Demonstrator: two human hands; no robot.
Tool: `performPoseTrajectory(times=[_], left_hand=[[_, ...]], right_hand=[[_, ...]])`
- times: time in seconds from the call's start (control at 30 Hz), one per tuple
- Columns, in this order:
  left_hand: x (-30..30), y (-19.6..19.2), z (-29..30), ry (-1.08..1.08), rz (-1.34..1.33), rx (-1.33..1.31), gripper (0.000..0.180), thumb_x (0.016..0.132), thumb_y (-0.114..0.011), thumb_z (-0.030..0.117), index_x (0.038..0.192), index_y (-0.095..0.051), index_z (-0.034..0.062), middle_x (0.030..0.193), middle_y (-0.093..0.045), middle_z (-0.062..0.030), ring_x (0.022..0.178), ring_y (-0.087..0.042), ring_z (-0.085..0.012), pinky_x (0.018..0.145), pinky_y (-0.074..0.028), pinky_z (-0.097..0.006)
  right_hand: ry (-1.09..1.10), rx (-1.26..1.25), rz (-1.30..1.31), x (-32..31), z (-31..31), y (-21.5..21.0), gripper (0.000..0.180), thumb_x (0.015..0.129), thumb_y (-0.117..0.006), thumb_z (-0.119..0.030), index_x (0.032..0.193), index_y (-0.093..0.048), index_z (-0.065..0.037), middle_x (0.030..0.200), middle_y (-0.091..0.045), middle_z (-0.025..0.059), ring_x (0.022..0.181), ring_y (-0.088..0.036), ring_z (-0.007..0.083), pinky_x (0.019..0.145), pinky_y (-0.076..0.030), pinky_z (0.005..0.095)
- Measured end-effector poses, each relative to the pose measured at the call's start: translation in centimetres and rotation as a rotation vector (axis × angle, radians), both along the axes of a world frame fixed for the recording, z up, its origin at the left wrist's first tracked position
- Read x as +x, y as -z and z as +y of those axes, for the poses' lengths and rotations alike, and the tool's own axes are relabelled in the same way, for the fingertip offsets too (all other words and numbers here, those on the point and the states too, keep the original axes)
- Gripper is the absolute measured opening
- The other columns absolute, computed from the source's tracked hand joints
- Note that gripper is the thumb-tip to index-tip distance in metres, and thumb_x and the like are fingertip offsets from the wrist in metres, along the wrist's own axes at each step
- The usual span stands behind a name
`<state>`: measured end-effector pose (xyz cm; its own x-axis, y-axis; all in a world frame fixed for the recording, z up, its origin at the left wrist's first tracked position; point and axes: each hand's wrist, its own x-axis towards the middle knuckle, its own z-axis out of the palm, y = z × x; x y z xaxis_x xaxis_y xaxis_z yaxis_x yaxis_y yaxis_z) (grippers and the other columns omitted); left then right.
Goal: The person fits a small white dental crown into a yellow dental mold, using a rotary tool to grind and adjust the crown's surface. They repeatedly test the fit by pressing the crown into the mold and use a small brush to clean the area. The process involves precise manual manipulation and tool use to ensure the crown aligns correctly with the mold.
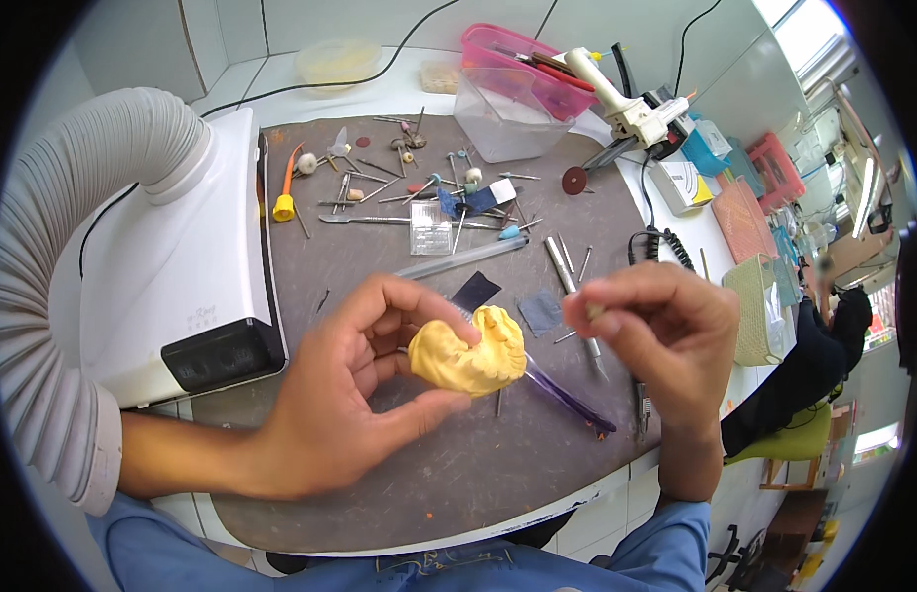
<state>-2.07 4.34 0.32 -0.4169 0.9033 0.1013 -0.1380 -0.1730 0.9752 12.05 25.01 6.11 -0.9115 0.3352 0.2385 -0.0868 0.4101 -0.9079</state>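
Observation:
A yellow dental cast [468, 360] with a row of tooth shapes is held in my left hand [325, 400], thumb below it and fingers behind and over its top. To the right, my right hand [671, 331] is raised above the bench, its thumb and fingertips pinched on a small pale piece [595, 311]. Fingers cover most of that piece, so its exact kind is hidden. The two hands are apart. Beneath them lie a purple-handled brush [567, 400], a pen-shaped white handpiece or knife [559, 264] and a dark blue square of sheet [475, 289].
A white extractor box [172, 266] with a ribbed hose [54, 197] stands left. Burs, a wax knife [365, 219] and an orange brush [289, 187] litter the mat [310, 444]. Behind are a clear bin [508, 113], pink tray [488, 39] and white tool holder [626, 109].

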Motion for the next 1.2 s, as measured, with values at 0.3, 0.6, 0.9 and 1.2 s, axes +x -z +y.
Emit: performPoseTrajectory(times=[0.3, 0.6, 0.9, 1.2], left_hand=[[0.0, 1.0, 0.0, 0.037, 0.06, 0.062, 0.051, 0.087, -0.067, 0.002, 0.132, -0.043, 0.0002, 0.124, -0.055, -0.0105, 0.12, -0.054, -0.0175, 0.107, -0.042, -0.036], [0.2, 1.2, -0.1, 0.066, 0.08, 0.11, 0.051, 0.087, -0.07, 0.005, 0.132, -0.046, -0.002, 0.132, -0.053, -0.0133, 0.121, -0.053, -0.0177, 0.107, -0.042, -0.037], [0.5, 1.1, -0.2, 0.064, 0.054, 0.072, 0.053, 0.085, -0.072, 0.004, 0.131, -0.048, -0.0028, 0.131, -0.054, -0.0133, 0.119, -0.055, -0.0174, 0.106, -0.042, -0.036], [0.5, 0.9, -0.2, 0.079, 0.053, 0.066, 0.054, 0.084, -0.074, 0.005, 0.131, -0.048, -0.0035, 0.128, -0.054, -0.0124, 0.119, -0.055, -0.0175, 0.105, -0.043, -0.035]], right_hand=[[-0.156, -0.12, -0.086, -0.8, -2.0, 0.9, 0.017, 0.087, -0.067, 0.003, 0.104, -0.069, 0.004, 0.098, -0.069, 0.0089, 0.093, -0.068, 0.0133, 0.082, -0.055, 0.0262], [-0.229, -0.383, -0.219, -1.1, -2.0, 2.0, 0.014, 0.088, -0.069, -0.002, 0.1, -0.065, 0.005, 0.099, -0.069, 0.0086, 0.091, -0.067, 0.0114, 0.082, -0.055, 0.0244], [-0.232, -0.422, -0.25, -1.0, -1.8, 2.3, 0.015, 0.088, -0.071, -0.003, 0.099, -0.065, 0.005, 0.097, -0.07, 0.0087, 0.089, -0.068, 0.0113, 0.08, -0.056, 0.0242], [-0.271, -0.416, -0.233, -1.1, -1.6, 2.6, 0.014, 0.087, -0.071, -0.004, 0.098, -0.066, 0.004, 0.094, -0.07, 0.0073, 0.087, -0.067, 0.0102, 0.08, -0.056, 0.0239]])
